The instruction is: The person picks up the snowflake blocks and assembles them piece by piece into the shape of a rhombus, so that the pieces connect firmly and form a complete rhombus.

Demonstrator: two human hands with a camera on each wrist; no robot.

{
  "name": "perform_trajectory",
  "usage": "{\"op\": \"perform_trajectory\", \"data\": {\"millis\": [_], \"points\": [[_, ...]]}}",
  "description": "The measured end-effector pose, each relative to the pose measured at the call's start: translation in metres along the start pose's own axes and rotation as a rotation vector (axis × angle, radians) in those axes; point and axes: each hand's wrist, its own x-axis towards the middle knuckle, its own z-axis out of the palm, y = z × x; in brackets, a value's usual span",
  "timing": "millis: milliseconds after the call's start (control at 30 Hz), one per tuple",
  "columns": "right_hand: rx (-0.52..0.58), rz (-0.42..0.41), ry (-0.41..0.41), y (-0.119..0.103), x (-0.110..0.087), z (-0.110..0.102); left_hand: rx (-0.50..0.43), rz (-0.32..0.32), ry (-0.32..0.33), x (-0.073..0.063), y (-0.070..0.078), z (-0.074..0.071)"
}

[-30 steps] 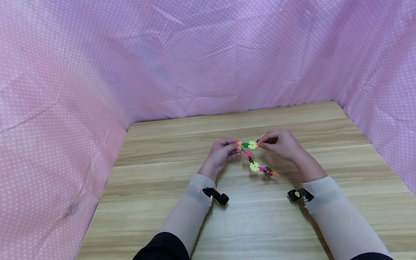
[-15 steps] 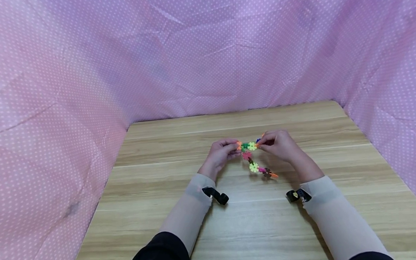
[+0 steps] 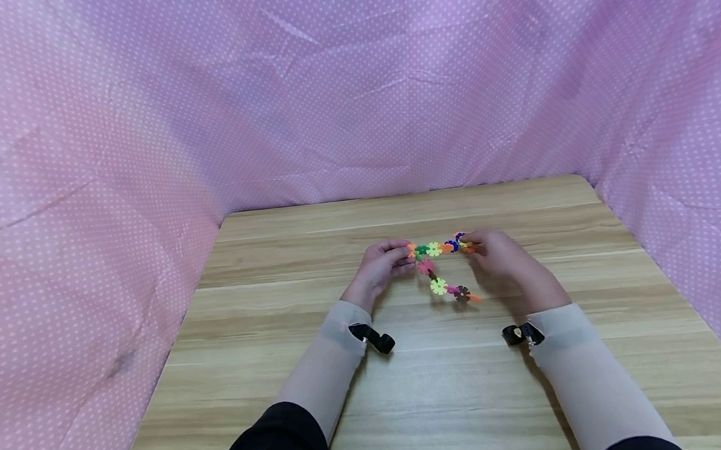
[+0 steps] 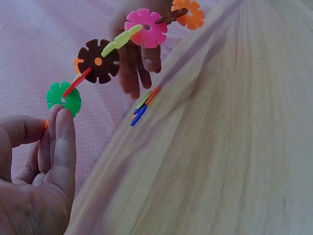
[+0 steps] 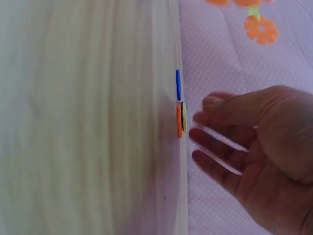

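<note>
My left hand [image 3: 380, 270] pinches a bent chain of notched plastic flower discs between thumb and fingertips. In the left wrist view a green disc [image 4: 72, 100] shows at those fingertips, with red, brown, yellow, pink and orange discs linked beyond it. A straighter branch of the chain, with a yellow disc [image 3: 434, 249], points towards my right hand [image 3: 504, 255]. In the right wrist view this right hand has its fingers loosely bent and apart with nothing between them. Just off its fingertips lie loose discs, one blue [image 5: 178, 84] and one orange [image 5: 179, 120].
The wooden table [image 3: 443, 397] lies beneath both hands. A pink dotted cloth [image 3: 354, 96] hangs behind it and along its sides. Camera mounts are worn at both wrists, the left one [image 3: 374, 338] and the right one [image 3: 522, 334].
My right hand has let go of the chain's branch and moved slightly right, to the loose discs, which now show more. The left hand keeps its pinch almost in place.
</note>
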Motion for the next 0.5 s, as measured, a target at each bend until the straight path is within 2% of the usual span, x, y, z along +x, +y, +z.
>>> {"op": "perform_trajectory", "data": {"millis": [133,367,500], "points": [[-0.021,0.019,-0.027,0.0019,-0.0024,0.0002,0.010,-0.008,0.003,-0.0006,-0.0003,-0.0004],[-0.036,0.080,0.031,0.0034,-0.0059,-0.0032,0.005,-0.011,0.002,-0.0015,-0.0009,0.0004],[-0.067,0.106,0.016,0.0073,-0.0060,-0.0034,0.005,-0.007,-0.006,-0.0016,-0.0017,0.0015]]}}
